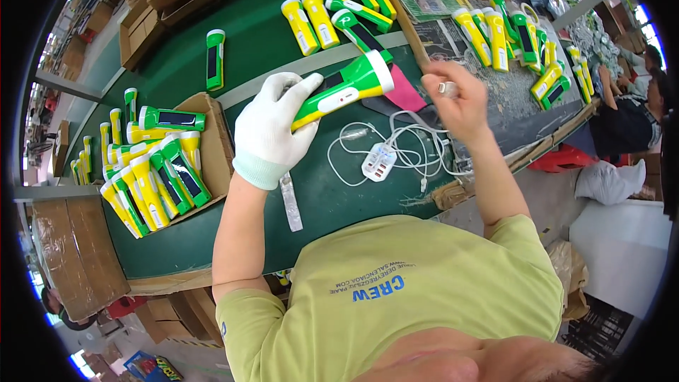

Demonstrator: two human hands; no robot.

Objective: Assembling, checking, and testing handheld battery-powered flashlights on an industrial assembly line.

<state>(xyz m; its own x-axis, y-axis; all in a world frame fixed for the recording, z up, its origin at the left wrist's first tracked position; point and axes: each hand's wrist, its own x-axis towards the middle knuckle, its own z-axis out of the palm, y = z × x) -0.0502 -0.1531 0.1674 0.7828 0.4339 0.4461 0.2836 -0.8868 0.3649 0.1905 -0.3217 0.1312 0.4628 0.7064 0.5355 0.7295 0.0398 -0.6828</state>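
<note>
Left hand (274, 127), one flashlight (346, 90) — right hand (461, 105), one plug (448, 89).

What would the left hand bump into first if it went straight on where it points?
Probably the leftmost yellow flashlight of the group beyond it, though depth is unclear and the gloved left hand might pass above.

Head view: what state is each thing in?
Left hand, gloved, closed around flashlight
Flashlight, held tilted
Right hand, bare, closed on what looks like a plug
Plug, apart from flashlight
Charging block, lying on table
Cables, loosely looped
Box beside left hand, open, holding flashlights
</note>
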